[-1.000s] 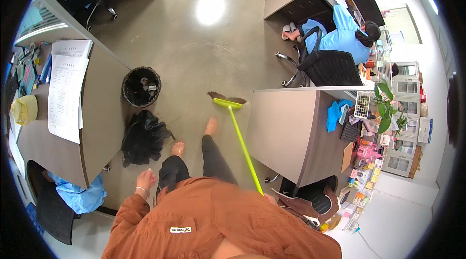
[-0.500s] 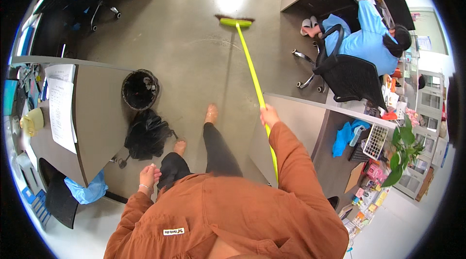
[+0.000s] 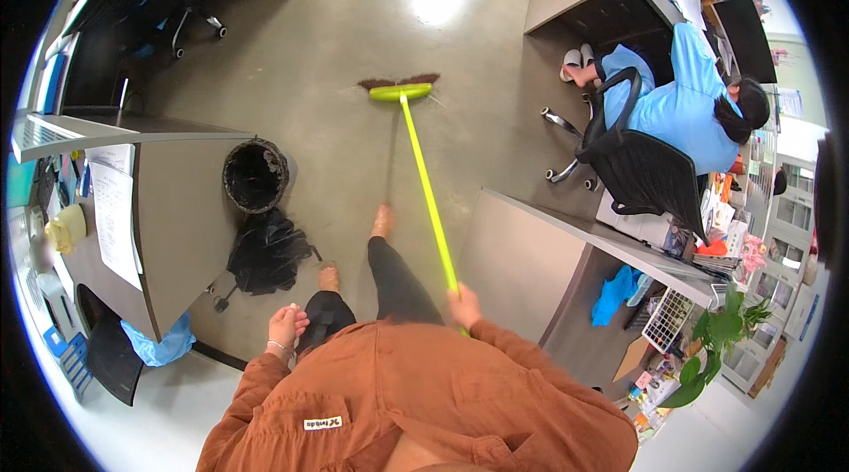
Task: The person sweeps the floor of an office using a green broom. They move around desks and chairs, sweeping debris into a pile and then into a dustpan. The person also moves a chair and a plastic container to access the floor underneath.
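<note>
Pulled nearer the feet and leftward since half a second ago, the green broom (image 3: 424,187) has its head out over the floor (image 3: 336,154). At left, beside the grey table (image 3: 181,216), are a black bin (image 3: 256,175) and black bag (image 3: 268,251). The left hand's (image 3: 287,325) fingers curl loosely, apparently empty. The right hand's (image 3: 463,305) fingers wrap the handle; this one-handed grip could let the head twist, and swinging wide right might hit the chair (image 3: 663,163).
</note>
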`<state>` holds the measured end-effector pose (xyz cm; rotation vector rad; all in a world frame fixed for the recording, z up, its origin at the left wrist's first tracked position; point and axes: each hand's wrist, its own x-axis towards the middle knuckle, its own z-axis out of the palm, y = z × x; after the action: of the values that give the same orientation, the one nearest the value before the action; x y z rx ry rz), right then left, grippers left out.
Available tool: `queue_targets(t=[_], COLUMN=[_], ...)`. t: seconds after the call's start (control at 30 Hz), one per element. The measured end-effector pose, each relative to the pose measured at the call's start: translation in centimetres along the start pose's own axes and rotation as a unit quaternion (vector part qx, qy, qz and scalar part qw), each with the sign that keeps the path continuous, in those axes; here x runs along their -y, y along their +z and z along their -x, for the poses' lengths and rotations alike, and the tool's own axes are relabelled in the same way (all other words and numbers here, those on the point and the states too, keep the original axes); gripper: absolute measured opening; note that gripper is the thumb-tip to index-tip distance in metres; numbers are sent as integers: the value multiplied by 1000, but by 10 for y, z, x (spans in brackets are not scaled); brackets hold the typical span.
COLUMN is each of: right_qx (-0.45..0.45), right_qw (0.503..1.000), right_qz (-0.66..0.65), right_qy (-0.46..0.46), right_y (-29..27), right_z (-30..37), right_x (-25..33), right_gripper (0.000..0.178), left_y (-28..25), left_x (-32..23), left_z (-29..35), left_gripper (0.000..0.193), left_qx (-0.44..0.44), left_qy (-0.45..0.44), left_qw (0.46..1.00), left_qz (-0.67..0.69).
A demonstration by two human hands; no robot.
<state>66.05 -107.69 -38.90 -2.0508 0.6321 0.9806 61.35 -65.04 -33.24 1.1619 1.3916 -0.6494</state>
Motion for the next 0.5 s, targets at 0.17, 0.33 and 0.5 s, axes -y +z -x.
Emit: queue_targets(t=[0.17,0.33,0.5], right_qx=[-4,6,-82], right_qw=[992,988,967], right_qz=[-123,-140,50], right_qy=[-5,-64,-236], right_y=[-21,-34,-1], right_z=[-132,-136,-51], right_x=[122,181,96], right_gripper=[16,17,17], left_y=[-8,-29,-29], left_x=[-15,-20,-26], left_z=[8,3,-2], left_gripper=[25,24,22], left_qx=[-27,-31,-38], left_qy=[16,27,37], left_qw=[999,999,998], left_qz=[-3,-1,20])
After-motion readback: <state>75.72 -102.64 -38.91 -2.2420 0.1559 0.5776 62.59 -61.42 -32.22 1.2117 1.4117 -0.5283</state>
